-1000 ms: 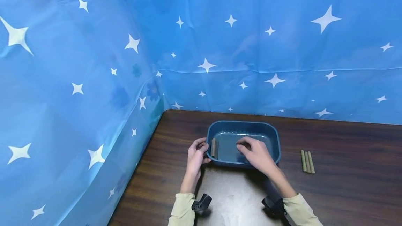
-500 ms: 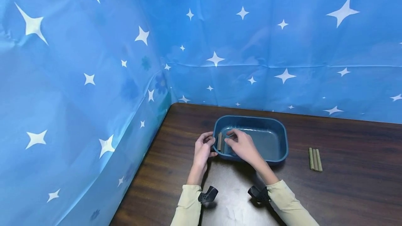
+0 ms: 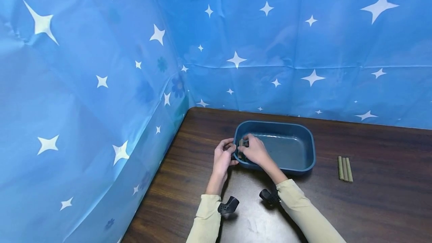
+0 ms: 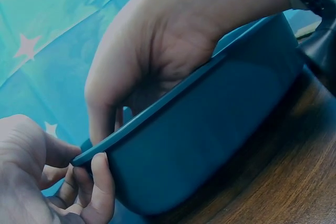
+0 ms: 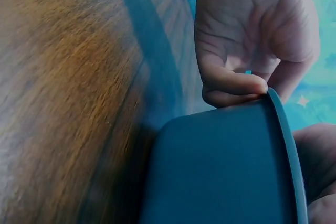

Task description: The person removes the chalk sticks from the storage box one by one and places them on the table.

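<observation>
A dark blue rectangular plastic tub (image 3: 287,170) sits on the table. At its left end my left hand (image 3: 222,160) pinches the rim between thumb and fingers, as the left wrist view of the tub wall (image 4: 205,124) also shows. My right hand (image 3: 257,152) reaches over the near rim into the tub, fingers bent down at its left end. There, short greenish-brown sticks (image 3: 241,143) lie along the left wall, partly covered by the right thumb. The tub wall hides those fingertips in the left wrist view, so I cannot tell whether they grip the sticks.
Three similar green sticks (image 3: 345,169) lie side by side on the dark wood table (image 3: 388,190), right of the tub. A blue star-patterned curtain (image 3: 270,40) stands behind the table and along its left side.
My right hand has moved left inside the tub, from its middle to the sticks, and now partly covers them. My left hand has stayed at the rim. The head view has shifted slightly.
</observation>
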Motion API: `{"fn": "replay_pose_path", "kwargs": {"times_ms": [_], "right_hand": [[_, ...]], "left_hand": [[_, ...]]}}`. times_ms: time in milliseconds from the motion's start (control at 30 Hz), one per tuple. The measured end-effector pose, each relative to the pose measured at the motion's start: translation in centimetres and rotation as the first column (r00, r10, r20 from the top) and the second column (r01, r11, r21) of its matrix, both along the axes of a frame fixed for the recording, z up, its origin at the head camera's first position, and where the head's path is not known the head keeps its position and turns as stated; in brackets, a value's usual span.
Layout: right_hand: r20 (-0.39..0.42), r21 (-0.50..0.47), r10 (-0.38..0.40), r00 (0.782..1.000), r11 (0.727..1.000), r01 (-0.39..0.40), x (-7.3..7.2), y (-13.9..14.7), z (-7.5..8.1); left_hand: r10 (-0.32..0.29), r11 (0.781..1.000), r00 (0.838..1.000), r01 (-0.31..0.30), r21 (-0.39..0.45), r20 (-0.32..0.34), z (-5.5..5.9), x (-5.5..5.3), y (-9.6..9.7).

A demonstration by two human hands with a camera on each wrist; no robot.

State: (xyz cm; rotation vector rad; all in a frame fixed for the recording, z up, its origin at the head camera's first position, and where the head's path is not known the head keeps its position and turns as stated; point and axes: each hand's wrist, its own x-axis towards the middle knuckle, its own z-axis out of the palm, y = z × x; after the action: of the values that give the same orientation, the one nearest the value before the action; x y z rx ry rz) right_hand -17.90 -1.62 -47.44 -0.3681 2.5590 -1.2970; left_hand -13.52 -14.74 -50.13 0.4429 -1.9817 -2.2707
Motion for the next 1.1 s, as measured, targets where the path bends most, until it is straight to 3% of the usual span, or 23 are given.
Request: {"fn": "replay_pose_path", "kwargs": {"times_ms": [633,1100], "right_hand": [[-0.003,0.117,-0.016,1.0,0.993,0.016,-1.6,-1.0,-0.5],[0.044,0.059,-0.04,0.998,0.998,0.037,-1.7,-1.1,-0.3]], "left_hand": [[0.012,1.0,1.0,-0.012,-0.011,0.007,0.3,0.1,0.5],[0.032,0.999,0.999,-0.032,0.02,0.001,0.2,0.2,0.3]]}}
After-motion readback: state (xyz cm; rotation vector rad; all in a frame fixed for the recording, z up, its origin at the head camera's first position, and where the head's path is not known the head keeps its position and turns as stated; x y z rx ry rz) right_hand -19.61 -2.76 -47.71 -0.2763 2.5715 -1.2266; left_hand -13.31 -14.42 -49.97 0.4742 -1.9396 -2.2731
